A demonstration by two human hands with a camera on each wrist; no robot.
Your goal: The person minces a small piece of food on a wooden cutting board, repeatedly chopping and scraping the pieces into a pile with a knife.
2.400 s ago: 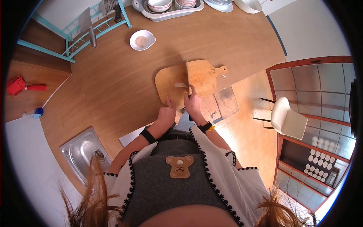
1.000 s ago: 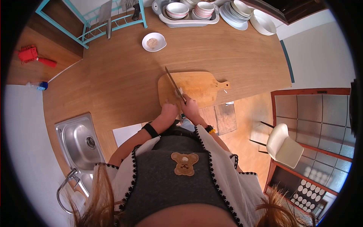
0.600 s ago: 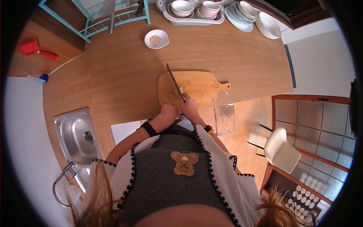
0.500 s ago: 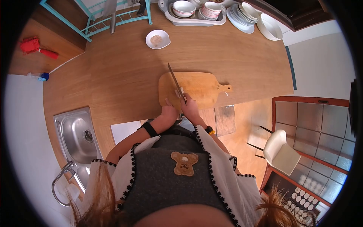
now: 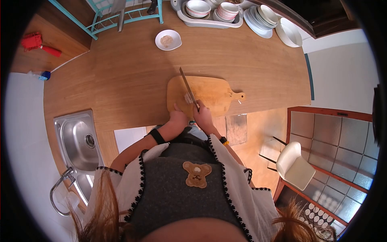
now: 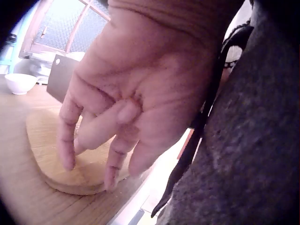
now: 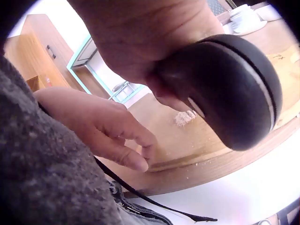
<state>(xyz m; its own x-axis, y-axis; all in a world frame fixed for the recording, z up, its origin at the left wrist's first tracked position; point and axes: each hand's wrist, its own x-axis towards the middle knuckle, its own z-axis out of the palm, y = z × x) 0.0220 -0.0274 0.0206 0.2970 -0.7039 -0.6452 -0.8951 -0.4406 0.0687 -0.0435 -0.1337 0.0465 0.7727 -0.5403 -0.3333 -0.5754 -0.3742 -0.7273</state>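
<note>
Right hand point(image 5: 204, 117) clenched round knife point(image 5: 187, 86) handle; left hand point(image 5: 178, 118) relaxed, fingertips resting on cutting board point(image 5: 215, 90)

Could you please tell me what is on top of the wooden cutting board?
A small pale heap of chopped food, the knife in the right hand, and fingertips of the left hand. Whatever lies beneath the blade is hidden.

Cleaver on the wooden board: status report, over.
Right hand grips black-handled cleaver, blade over pale wooden chopping board. Left hand fingertips rest on board's near edge. Small pale food heap beside blade. Nothing blocking.
</note>
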